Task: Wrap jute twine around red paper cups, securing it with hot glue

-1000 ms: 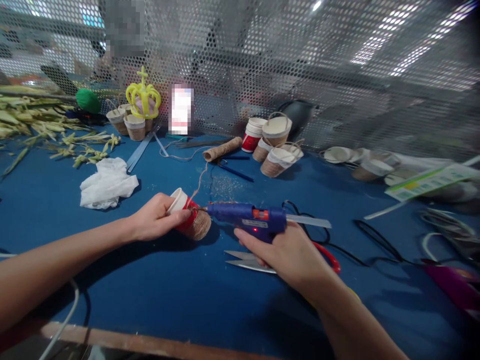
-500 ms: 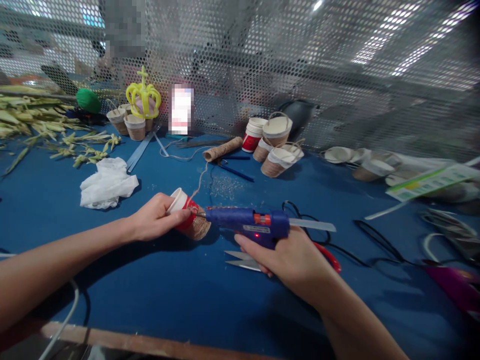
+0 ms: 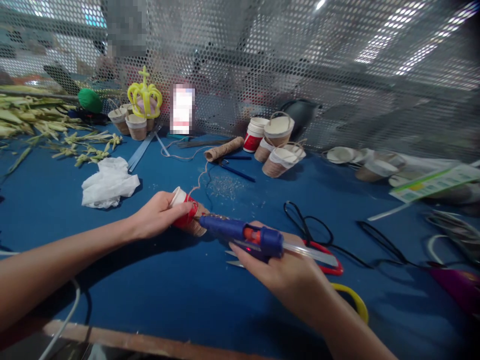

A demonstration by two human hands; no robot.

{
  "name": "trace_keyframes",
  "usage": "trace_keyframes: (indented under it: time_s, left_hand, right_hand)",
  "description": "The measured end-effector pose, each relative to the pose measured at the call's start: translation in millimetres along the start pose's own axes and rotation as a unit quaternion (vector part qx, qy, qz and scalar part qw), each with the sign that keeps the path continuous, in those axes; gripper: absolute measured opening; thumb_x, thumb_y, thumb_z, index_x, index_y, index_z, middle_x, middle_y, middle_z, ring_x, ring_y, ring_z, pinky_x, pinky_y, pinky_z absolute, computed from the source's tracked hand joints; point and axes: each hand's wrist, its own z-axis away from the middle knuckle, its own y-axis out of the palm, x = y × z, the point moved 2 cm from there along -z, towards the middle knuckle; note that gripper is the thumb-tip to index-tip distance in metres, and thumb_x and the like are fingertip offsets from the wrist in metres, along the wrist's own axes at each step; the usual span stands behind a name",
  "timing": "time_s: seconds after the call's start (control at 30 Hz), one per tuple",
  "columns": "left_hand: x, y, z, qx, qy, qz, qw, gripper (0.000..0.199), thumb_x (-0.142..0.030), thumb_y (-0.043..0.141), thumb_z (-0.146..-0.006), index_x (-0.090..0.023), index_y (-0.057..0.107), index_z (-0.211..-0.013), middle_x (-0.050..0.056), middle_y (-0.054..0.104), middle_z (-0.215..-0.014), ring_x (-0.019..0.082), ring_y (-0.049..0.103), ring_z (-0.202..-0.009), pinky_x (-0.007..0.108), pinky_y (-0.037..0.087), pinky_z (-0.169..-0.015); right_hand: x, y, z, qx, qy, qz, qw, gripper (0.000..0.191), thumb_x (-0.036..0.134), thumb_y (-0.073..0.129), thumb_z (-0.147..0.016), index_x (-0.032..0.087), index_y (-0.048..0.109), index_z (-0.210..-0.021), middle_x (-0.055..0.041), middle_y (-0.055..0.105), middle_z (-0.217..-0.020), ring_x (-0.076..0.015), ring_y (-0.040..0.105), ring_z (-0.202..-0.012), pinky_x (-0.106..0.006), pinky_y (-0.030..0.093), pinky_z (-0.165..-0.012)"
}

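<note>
Red-and-white paper cup [image 3: 186, 223] is held tilted over the blue tabletop [image 3: 168, 295], L of ctr, mouth up & to the L; its lower part is wrapped w/ twine. Cup is gripped by the L hand [image 3: 159, 215], thumb pressed on the near side, other fingers mostly hidden. Glue gun [image 3: 228, 227] is held in the R hand [image 3: 279, 262], fingers closed abt its handle; nozzle is pointed at the cup's side by the L thumb, tho whether contact is made can't be told. Clear stick [image 3: 315, 254] is seen jutting from the gun's rear. From the cup a twine strand [image 3: 200, 183] is led back to the twine roll [image 3: 225, 149], w/ a blue-handled tool [image 3: 240, 173] placed beside it. Red-handled scissors [image 3: 338, 268] are partly hidden under the R hand; yellow loop [image 3: 362, 302] is half covered by the R forearm. Crumpled white cloth [image 3: 108, 184] is placed beyond the L forearm, clear strips [image 3: 140, 151] just behind. Farther back, twine-wrapped cups [image 3: 278, 167] are grouped by a cup stack [image 3: 254, 136]; yellow crown [image 3: 145, 102], green ball [image 3: 90, 101] & pale husks [image 3: 26, 115] are seen at back L, before a perforated screen [image 3: 232, 75].
</note>
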Motion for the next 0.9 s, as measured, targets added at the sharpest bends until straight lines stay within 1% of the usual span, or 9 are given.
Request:
trace_keyframes:
  time_s: [0.17, 0.3, 0.4, 0.47, 0.57, 0.67, 0.73, 0.8, 0.9]
  left_hand:
    - [-1, 2.7, -1, -0.004, -0.007, 0.054, 0.999, 0.031, -0.030, 0.047, -0.078, -0.009, 0.066, -0.090, 0.007, 0.069, -0.080, 0.017, 0.063, -0.072, 0.028, 0.050, -0.069]
    - [2, 2.5, -2, 0.018, -0.003, 0.066, 0.998, 0.033, -0.032, 0.045, -0.079, -0.008, 0.065, -0.090, 0.009, 0.068, -0.083, 0.018, 0.063, -0.075, 0.030, 0.049, -0.071]
    - [6, -1.2, -2, 0.015, 0.013, 0.008, 1.000, 0.038, -0.038, 0.045, -0.079, -0.006, 0.063, -0.091, 0.010, 0.066, -0.080, 0.018, 0.060, -0.072, 0.029, 0.048, -0.068]
    - [8, -4.4, -2, 0.006, 0.035, -0.053, 0.998, 0.039, -0.039, 0.044, -0.079, -0.006, 0.063, -0.087, 0.007, 0.063, -0.074, 0.015, 0.056, -0.065, 0.027, 0.045, -0.062]
    - [10, -7.6, -2, 0.010, 0.065, -0.123, 0.990, 0.038, -0.039, 0.042, -0.080, -0.006, 0.061, -0.075, 0.002, 0.056, -0.061, 0.011, 0.047, -0.053, 0.022, 0.039, -0.051]
    - [9, -8.1, -1, 0.012, 0.087, -0.183, 0.979, 0.037, -0.038, 0.039, -0.080, -0.007, 0.058, -0.069, -0.001, 0.046, -0.053, 0.008, 0.037, -0.047, 0.020, 0.031, -0.045]
    - [7, -7.3, 0, 0.012, 0.105, -0.211, 0.972, 0.036, -0.037, 0.038, -0.080, -0.008, 0.056, -0.068, -0.003, 0.042, -0.052, 0.007, 0.033, -0.046, 0.019, 0.028, -0.043]
    - [5, -6.2, 1, 0.015, 0.122, -0.226, 0.966, 0.034, -0.035, 0.037, -0.080, -0.010, 0.053, -0.065, -0.004, 0.038, -0.051, 0.007, 0.030, -0.046, 0.019, 0.026, -0.043]
    - [4, -5.5, 1, 0.015, 0.144, -0.237, 0.961, 0.033, -0.033, 0.037, -0.080, -0.012, 0.046, -0.057, -0.005, 0.032, -0.049, 0.006, 0.028, -0.046, 0.019, 0.024, -0.042]
  right_hand:
    - [6, 4, 1, 0.038, -0.022, 0.018, 0.999, 0.014, 0.010, 0.052, -0.070, 0.019, 0.062, -0.067, 0.0004, 0.056, -0.051, -0.0106, 0.048, -0.042, -0.021, 0.040, -0.040]
    - [0, 4, 5, 0.028, -0.085, 0.069, 0.994, 0.021, 0.010, 0.045, -0.075, 0.019, 0.064, -0.069, -0.0013, 0.059, -0.053, -0.0109, 0.050, -0.043, -0.021, 0.040, -0.042]
    - [-9, 3, 9, 0.005, -0.157, 0.117, 0.981, 0.031, 0.010, 0.037, -0.078, 0.019, 0.066, -0.076, -0.0039, 0.060, -0.053, -0.0144, 0.053, -0.046, -0.025, 0.041, -0.045]
    - [-14, 1, 8, 0.003, -0.159, 0.117, 0.980, 0.033, 0.010, 0.036, -0.077, 0.020, 0.067, -0.081, -0.0040, 0.059, -0.050, -0.0164, 0.054, -0.048, -0.028, 0.041, -0.047]
    - [-21, 0, 1, 0.026, -0.046, 0.050, 0.997, 0.022, 0.019, 0.045, -0.076, 0.021, 0.066, -0.077, -0.0020, 0.058, -0.048, -0.0169, 0.055, -0.049, -0.028, 0.041, -0.048]
    - [-21, 3, -5, 0.032, 0.054, -0.002, 0.998, 0.017, 0.029, 0.051, -0.074, 0.020, 0.062, -0.065, 0.0002, 0.055, -0.044, -0.0156, 0.054, -0.045, -0.026, 0.041, -0.044]
    - [-21, 5, -7, 0.043, 0.133, -0.039, 0.989, 0.021, 0.032, 0.053, -0.073, 0.020, 0.055, -0.055, 0.0020, 0.051, -0.040, -0.0129, 0.049, -0.037, -0.024, 0.040, -0.039]
    - [-21, 7, -7, 0.062, 0.225, -0.091, 0.968, 0.028, 0.034, 0.055, -0.070, 0.020, 0.047, -0.048, 0.0038, 0.047, -0.036, -0.0100, 0.044, -0.033, -0.022, 0.038, -0.036]
    - [-19, 7, -8, 0.076, 0.279, -0.137, 0.947, 0.032, 0.035, 0.056, -0.069, 0.020, 0.041, -0.045, 0.0049, 0.043, -0.035, -0.0083, 0.042, -0.033, -0.020, 0.038, -0.037]
